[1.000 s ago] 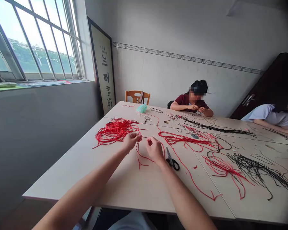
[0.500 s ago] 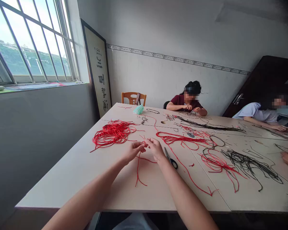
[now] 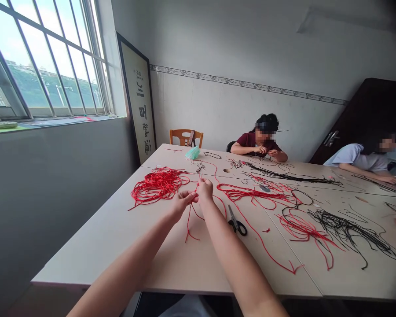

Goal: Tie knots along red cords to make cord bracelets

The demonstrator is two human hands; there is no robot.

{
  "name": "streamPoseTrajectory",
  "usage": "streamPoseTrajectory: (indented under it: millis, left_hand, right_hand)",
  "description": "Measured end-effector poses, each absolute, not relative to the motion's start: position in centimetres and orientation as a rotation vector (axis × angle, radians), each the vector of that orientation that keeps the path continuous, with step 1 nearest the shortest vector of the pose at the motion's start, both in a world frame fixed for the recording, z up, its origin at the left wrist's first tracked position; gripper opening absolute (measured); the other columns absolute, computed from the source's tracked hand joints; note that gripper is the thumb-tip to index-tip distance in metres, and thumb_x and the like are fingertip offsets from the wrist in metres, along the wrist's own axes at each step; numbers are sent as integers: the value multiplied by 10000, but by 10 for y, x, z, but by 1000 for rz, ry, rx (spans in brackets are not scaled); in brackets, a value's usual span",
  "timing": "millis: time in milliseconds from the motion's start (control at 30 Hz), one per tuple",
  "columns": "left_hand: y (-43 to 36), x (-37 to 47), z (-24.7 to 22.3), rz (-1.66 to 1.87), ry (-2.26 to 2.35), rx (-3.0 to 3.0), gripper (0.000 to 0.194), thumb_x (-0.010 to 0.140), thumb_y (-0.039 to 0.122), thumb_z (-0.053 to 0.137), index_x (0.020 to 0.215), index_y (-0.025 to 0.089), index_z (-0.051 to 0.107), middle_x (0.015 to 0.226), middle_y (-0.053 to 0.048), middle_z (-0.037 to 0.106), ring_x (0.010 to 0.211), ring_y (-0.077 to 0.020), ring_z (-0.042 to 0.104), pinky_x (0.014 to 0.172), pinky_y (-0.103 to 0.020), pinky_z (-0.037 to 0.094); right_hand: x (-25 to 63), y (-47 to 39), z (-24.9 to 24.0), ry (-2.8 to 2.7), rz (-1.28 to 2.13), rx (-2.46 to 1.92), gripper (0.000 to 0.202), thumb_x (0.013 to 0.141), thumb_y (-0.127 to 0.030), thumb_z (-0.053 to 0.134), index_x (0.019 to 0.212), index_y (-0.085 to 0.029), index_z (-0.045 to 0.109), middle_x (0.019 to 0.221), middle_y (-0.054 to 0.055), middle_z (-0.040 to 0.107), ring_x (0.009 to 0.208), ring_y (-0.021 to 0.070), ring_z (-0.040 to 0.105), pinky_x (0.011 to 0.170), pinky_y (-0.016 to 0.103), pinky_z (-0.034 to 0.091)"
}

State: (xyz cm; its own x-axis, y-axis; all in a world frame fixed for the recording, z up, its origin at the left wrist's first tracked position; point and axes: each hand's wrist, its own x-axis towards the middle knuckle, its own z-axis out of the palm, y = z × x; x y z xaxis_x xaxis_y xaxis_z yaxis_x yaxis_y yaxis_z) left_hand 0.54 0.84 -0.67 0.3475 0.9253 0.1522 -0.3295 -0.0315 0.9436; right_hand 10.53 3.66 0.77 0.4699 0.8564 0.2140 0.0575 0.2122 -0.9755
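Both my hands are raised over the table, pinching a red cord (image 3: 188, 222) whose loose ends hang toward me. My left hand (image 3: 184, 203) is closed on the cord, thumb against fingers. Farther out, my right hand (image 3: 205, 190) is closed on the upper part of the same cord; my own fingers hide the exact grip. A loop of the cord curves out past my right wrist. Scissors (image 3: 236, 222) with black handles lie just right of my right forearm. To the left of my hands sits a tangled heap of red cord (image 3: 160, 184).
On the pale table (image 3: 119, 259), a bundle of red cords (image 3: 251, 192) and a heap of black cords (image 3: 346, 231) lie to the right. A green plastic bag (image 3: 192, 153) sits near the far edge. Two people (image 3: 260, 140) work across and at right; another hand shows at the right edge.
My right hand has moved up and away from my left, drawing the cord between them. The view has shifted slightly, so the table appears a little to the right.
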Motion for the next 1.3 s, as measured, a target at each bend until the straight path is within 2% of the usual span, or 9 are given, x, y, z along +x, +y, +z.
streamPoseTrajectory:
  millis: [200,567,867,1000,1167,1300]
  left_hand:
    - [7,-3,-4,1110,659,1129,313,622,392,714,746,107,670,634,-64,653,614,-121,545,621,-244,365]
    - [11,-5,-6,1037,615,1140,280,676,384,684,776,123,665,659,-42,637,612,-96,520,604,-227,345]
    - [8,-4,-3,983,677,1129,313,623,394,722,746,113,663,650,-51,639,625,-110,541,633,-238,365]
    - [8,-1,-3,996,686,1132,320,618,398,723,747,112,662,659,-54,641,649,-125,560,665,-254,382]
    - [11,-4,-5,1004,679,1091,300,624,381,725,750,114,671,659,-59,646,633,-120,569,634,-240,384]
    - [22,-23,-1,1160,656,942,283,676,357,696,840,128,672,774,-80,673,726,-134,611,632,-214,405]
  right_hand:
    - [114,55,21,-812,623,-1347,85,685,-255,504,683,-172,525,667,31,575,615,143,513,566,240,408]
    - [147,94,52,-723,445,-1428,69,680,-214,516,696,-160,556,644,29,596,587,138,531,530,233,393]
    - [173,112,66,-708,352,-1519,84,659,-205,523,695,-158,582,672,51,613,654,174,559,580,254,410]
    - [178,110,68,-757,329,-1537,111,680,-221,512,732,-158,587,705,60,622,671,179,560,584,257,408]
    - [179,95,69,-916,308,-1556,140,734,-265,486,760,-160,574,731,67,610,717,187,550,609,262,399]
    - [156,59,51,-1136,315,-1542,152,710,-307,552,778,-173,568,891,76,607,822,184,540,672,255,395]
